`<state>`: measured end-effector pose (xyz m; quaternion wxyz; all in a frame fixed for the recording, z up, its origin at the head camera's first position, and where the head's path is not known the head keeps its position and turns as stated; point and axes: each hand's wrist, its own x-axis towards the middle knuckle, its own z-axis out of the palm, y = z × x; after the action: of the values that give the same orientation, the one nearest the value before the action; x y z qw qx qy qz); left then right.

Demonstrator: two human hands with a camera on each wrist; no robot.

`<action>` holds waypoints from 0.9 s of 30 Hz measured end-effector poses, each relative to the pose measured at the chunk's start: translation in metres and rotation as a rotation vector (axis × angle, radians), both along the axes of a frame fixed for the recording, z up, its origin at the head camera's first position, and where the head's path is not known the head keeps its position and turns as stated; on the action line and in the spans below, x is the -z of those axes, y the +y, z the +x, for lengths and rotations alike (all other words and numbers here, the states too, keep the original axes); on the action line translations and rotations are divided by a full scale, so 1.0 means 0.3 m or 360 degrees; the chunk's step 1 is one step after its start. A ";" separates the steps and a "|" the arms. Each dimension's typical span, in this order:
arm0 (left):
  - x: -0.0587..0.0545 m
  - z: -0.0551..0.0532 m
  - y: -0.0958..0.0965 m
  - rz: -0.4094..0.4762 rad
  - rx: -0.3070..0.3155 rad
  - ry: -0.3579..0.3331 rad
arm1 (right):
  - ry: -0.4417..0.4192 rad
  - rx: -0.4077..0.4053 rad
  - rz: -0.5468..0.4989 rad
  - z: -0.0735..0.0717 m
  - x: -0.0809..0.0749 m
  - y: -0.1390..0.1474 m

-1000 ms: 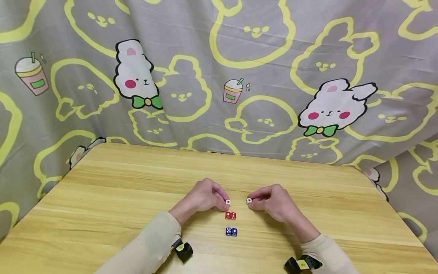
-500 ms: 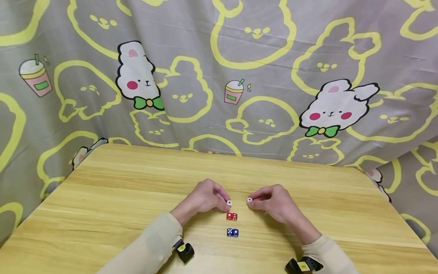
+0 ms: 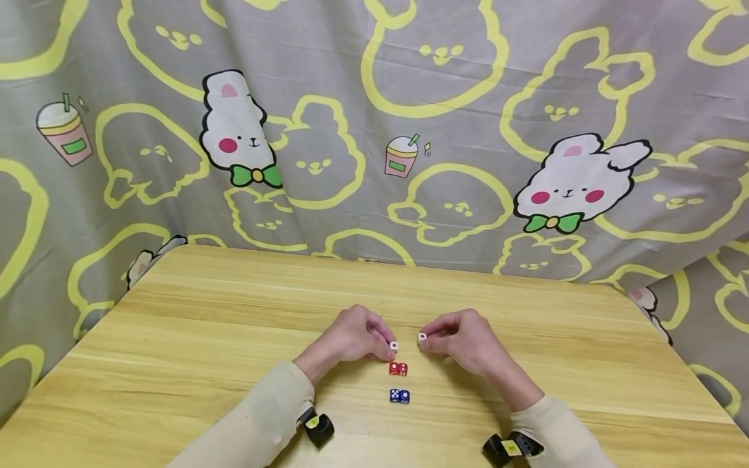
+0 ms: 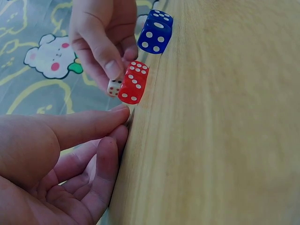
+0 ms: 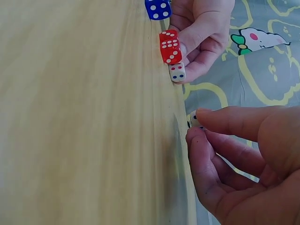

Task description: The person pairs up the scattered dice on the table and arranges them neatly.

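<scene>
My left hand (image 3: 354,335) pinches a white die (image 3: 394,346) between thumb and fingertips, low at the tabletop. To its right, my right hand (image 3: 465,341) pinches another white die (image 3: 422,338); a small gap separates the two dice. In the right wrist view that die (image 5: 195,118) peeks out between the thumb and fingertips. Just in front of the left hand's die sits a pair of red dice (image 3: 398,369), side by side. Nearer to me lies a pair of blue dice (image 3: 400,396), likewise side by side. The thumb hides the left die in the left wrist view.
The dice stand on a light wooden table (image 3: 234,312). Behind it hangs a grey curtain (image 3: 345,84) with yellow outlines and cartoon rabbits. Black cameras are strapped at the left wrist (image 3: 318,429) and the right wrist (image 3: 500,448).
My right hand has moved slightly left and away from me with its white die, narrowing the gap. The left hand keeps its place, and the red and blue dice stay put.
</scene>
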<state>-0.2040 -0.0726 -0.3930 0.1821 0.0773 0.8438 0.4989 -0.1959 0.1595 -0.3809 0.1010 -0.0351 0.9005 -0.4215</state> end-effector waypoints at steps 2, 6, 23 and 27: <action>0.000 0.000 0.000 0.0001 0.0000 -0.0002 | 0.0000 -0.0001 -0.0008 -0.003 0.000 -0.006; 0.000 -0.001 0.000 -0.0001 -0.0003 -0.0001 | -0.0003 0.0002 -0.0029 -0.009 0.002 -0.016; 0.002 -0.007 0.001 -0.0011 0.0005 0.0020 | -0.0046 -0.0001 -0.0062 -0.016 0.008 -0.065; 0.003 -0.008 0.001 -0.0023 0.0004 0.0026 | -0.0056 -0.0003 -0.0071 -0.016 0.013 -0.073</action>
<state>-0.2063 -0.0724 -0.3938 0.1763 0.0813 0.8487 0.4920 -0.2006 0.1375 -0.3847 0.1164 -0.0308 0.8890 -0.4418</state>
